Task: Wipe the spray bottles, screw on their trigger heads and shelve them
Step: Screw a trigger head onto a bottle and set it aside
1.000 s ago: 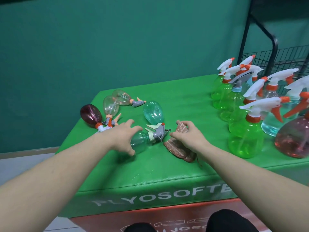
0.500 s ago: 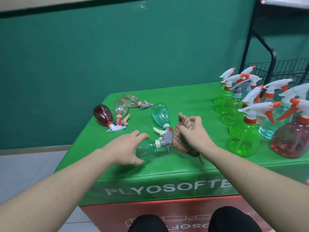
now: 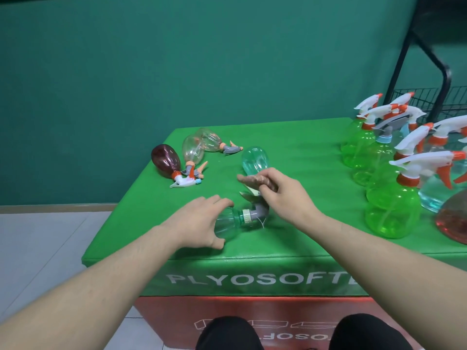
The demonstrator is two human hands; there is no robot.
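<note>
**Cloth lifted, first lying bottle under your left hand**

Your right hand [image 3: 283,195] has raised the brown cloth [image 3: 255,179] off the counter [image 3: 303,238] since a second ago, and it now pinches the cloth in curled fingers above the bottle's trigger end. Your left hand [image 3: 199,221] is cupped over the body of the clear-green bottle [image 3: 228,223], thumb curled at its near side, holding it down on its side.

That bottle's grey trigger head [image 3: 260,213] points toward your right hand and lies just below it; I cannot tell whether it is screwed tight. The teal bottle [image 3: 254,160] lies just beyond your right hand, and three more lying bottles [image 3: 194,150] sit well beyond your left hand.

By my reading you are early on: wiping this bottle looks about to begin. Many upright bottles [image 3: 389,208] with heads on stand out past your right hand, beside the wire rack [image 3: 429,99], and nothing visible is shelved yet.
</note>
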